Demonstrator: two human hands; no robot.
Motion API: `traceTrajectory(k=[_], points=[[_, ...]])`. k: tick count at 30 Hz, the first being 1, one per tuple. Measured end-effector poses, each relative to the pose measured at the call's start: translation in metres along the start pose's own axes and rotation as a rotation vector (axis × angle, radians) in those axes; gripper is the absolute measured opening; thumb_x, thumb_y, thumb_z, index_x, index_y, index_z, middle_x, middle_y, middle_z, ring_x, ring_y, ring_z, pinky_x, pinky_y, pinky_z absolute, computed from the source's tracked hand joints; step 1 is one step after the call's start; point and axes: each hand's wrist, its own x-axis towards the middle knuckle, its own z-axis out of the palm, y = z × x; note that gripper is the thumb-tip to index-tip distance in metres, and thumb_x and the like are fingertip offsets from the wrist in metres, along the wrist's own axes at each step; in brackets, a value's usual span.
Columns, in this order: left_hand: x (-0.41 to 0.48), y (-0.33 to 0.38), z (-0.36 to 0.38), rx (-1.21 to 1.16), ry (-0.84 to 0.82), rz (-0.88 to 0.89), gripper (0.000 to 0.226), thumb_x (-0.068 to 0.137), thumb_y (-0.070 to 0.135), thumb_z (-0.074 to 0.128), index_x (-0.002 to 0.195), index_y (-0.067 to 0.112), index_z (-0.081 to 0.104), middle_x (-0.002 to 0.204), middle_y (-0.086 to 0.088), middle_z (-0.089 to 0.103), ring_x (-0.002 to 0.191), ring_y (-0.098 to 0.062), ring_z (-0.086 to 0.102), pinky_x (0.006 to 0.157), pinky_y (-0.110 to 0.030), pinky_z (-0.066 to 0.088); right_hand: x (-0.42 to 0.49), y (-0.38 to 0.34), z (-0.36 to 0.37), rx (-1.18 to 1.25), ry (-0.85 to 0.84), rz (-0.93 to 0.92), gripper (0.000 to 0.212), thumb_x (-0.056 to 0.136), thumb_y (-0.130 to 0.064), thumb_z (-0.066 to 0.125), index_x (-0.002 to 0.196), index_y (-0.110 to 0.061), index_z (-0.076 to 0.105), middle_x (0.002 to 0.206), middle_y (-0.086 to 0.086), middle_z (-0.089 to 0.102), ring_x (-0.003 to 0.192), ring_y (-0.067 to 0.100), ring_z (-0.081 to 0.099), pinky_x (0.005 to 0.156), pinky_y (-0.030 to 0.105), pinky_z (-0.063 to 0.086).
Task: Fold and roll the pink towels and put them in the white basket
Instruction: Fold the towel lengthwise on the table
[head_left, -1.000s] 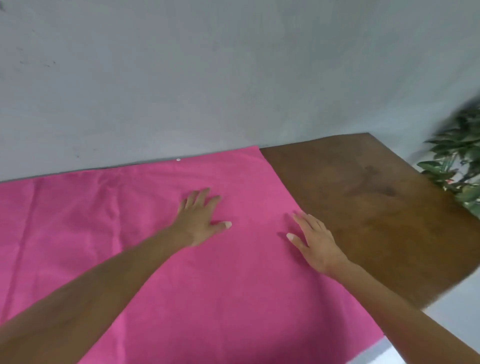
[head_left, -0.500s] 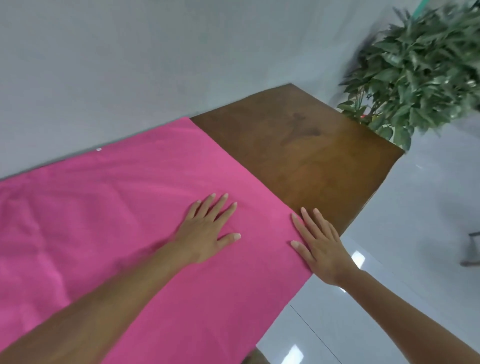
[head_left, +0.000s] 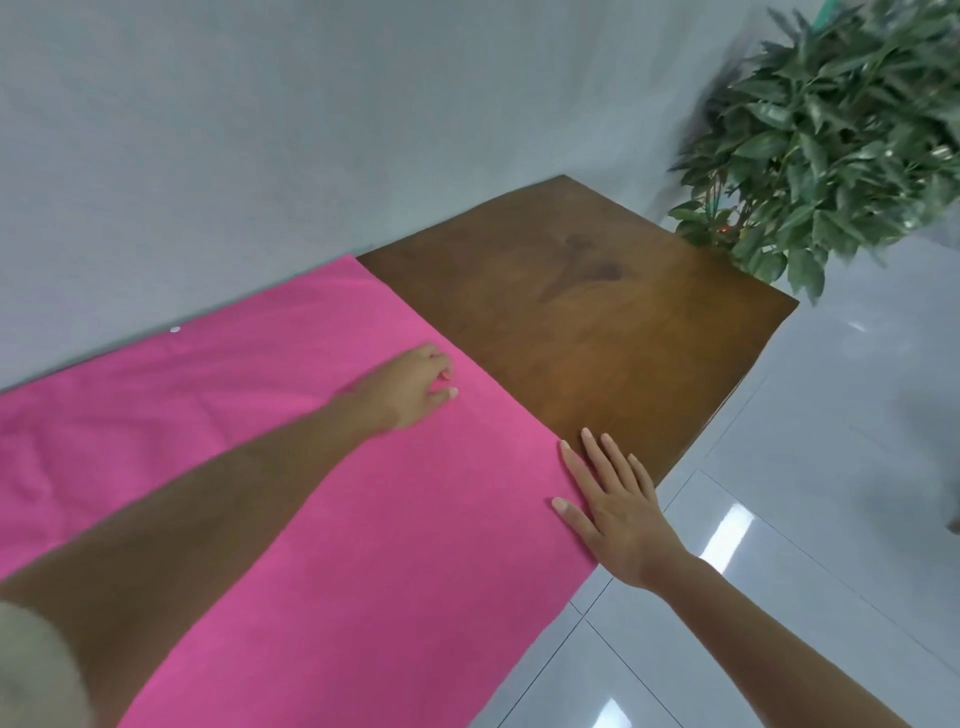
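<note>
Head view shows your pink towel spread flat over the left part of the brown counter, up against the far wall. Your left hand rests on it near its right edge, fingers loosely bent and blurred. Your right hand lies flat across the towel's right edge, nearer you, fingers straight and slightly spread

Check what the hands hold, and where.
Nothing held: right hand lies flat on the edge of the pink towel; left hand rests further in.
</note>
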Motion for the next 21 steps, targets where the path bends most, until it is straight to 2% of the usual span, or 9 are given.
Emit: traceTrajectory(k=[5,8,12,15,16,18,20,21], points=[[0.047,0.003,-0.015,0.063,-0.039,-0.024,0.032,0.104,0.018,0.05,0.134,0.012,0.059,0.137,-0.005,0.052,0.118,-0.028,0.058,0.1,-0.042,0.047,0.0,0.0,-0.001,-0.009,0.002,-0.004,0.074,0.09,-0.076,-0.006,0.154,-0.043,-0.022,0.167,-0.007,-0.019,0.152,0.014,-0.025,0.125,0.041,-0.01],[0.065,-0.001,-0.015,0.162,-0.078,0.005,0.036,0.101,0.005,0.047,0.133,0.011,0.06,0.13,-0.008,0.055,0.113,-0.032,0.06,0.096,-0.044,0.049,0.0,0.001,-0.001,0.001,0.023,-0.012,0.074,0.091,-0.076,-0.004,0.155,-0.042,-0.02,0.167,-0.007,-0.019,0.151,0.014,-0.026,0.124,0.04,-0.011],[0.07,0.005,-0.013,0.204,-0.071,0.003,0.026,0.096,0.002,0.05,0.119,0.012,0.056,0.106,-0.005,0.052,0.089,-0.03,0.057,0.077,-0.04,0.047,0.0,0.003,0.003,0.031,0.036,-0.02,0.077,0.093,-0.077,0.001,0.156,-0.038,-0.021,0.168,-0.007,-0.018,0.152,0.013,-0.024,0.125,0.041,-0.01],[0.065,0.013,-0.012,0.183,-0.076,-0.028,0.023,0.087,-0.006,0.044,0.096,0.015,0.051,0.095,-0.005,0.049,0.08,-0.029,0.052,0.071,-0.041,0.043,-0.001,0.003,0.003,0.176,0.087,0.002,0.087,0.094,-0.079,0.011,0.158,-0.028,-0.018,0.166,-0.01,-0.017,0.153,0.008,-0.018,0.126,0.04,-0.006],[0.062,0.014,-0.012,0.179,-0.078,-0.029,0.026,0.083,-0.008,0.042,0.089,0.016,0.048,0.094,-0.006,0.048,0.077,-0.027,0.049,0.067,-0.039,0.04,-0.001,0.002,0.001,0.26,0.105,0.031,0.088,0.095,-0.077,0.017,0.16,-0.025,-0.01,0.166,-0.01,-0.015,0.154,0.008,-0.013,0.127,0.039,-0.003],[0.056,0.016,-0.014,0.166,-0.065,-0.034,0.029,0.078,-0.012,0.04,0.084,0.016,0.046,0.092,-0.006,0.047,0.073,-0.024,0.044,0.063,-0.036,0.034,0.0,0.002,-0.003,0.42,0.148,0.109,0.079,0.098,-0.066,0.033,0.159,-0.017,0.021,0.169,-0.005,-0.003,0.155,0.014,0.001,0.127,0.04,0.008],[0.047,0.017,-0.017,0.155,-0.034,-0.038,0.028,0.078,-0.011,0.041,0.085,0.015,0.047,0.09,-0.005,0.048,0.073,-0.023,0.045,0.061,-0.035,0.032,0.002,0.004,-0.005,0.456,0.197,0.163,0.049,0.1,-0.053,0.047,0.135,-0.019,0.05,0.168,0.003,0.01,0.154,0.021,0.01,0.125,0.04,0.017],[0.042,0.017,-0.019,0.146,-0.019,-0.037,0.026,0.08,-0.009,0.043,0.086,0.015,0.047,0.088,-0.004,0.049,0.073,-0.024,0.046,0.06,-0.035,0.032,0.003,0.006,-0.006,0.44,0.203,0.178,0.035,0.1,-0.048,0.051,0.12,-0.02,0.055,0.168,0.005,0.015,0.154,0.023,0.011,0.124,0.041,0.019]])
